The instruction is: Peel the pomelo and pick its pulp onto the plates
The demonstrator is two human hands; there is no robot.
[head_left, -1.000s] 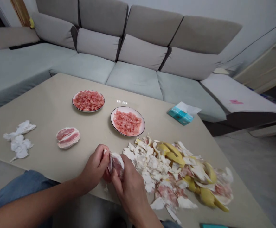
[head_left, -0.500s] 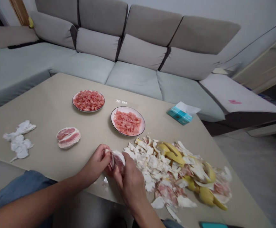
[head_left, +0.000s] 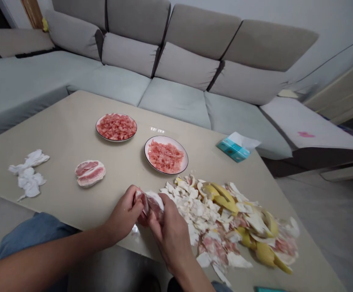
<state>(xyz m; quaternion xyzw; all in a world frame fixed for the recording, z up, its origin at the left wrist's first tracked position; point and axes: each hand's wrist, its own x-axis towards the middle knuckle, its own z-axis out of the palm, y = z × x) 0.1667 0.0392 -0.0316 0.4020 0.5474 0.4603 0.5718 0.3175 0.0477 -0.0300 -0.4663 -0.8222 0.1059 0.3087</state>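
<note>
A pink-fleshed piece of pomelo (head_left: 154,205), with white pith along its top, is held between both hands above the table's near edge. My left hand (head_left: 126,215) pinches its left side, thumb and fingers closed. Around the right side wrap the fingers and thumb of my right hand (head_left: 172,229). My palms and fingers hide part of the fruit. Left of the hands lies a larger peeled chunk of pomelo (head_left: 90,173). Beyond them are a plate (head_left: 184,165) of loose pink pulp and a fuller pulp plate (head_left: 98,132).
A heap of white pith and yellow peel (head_left: 221,219) spreads over the table's right side. Crumpled tissues (head_left: 30,178) lie at the left, a blue tissue box (head_left: 234,149) at the far right. A grey sofa (head_left: 176,97) stands behind the table (head_left: 57,121).
The whole view has shifted slightly, so things appear a little farther right. Both hands keep hold of the pomelo piece, with only small finger movement.
</note>
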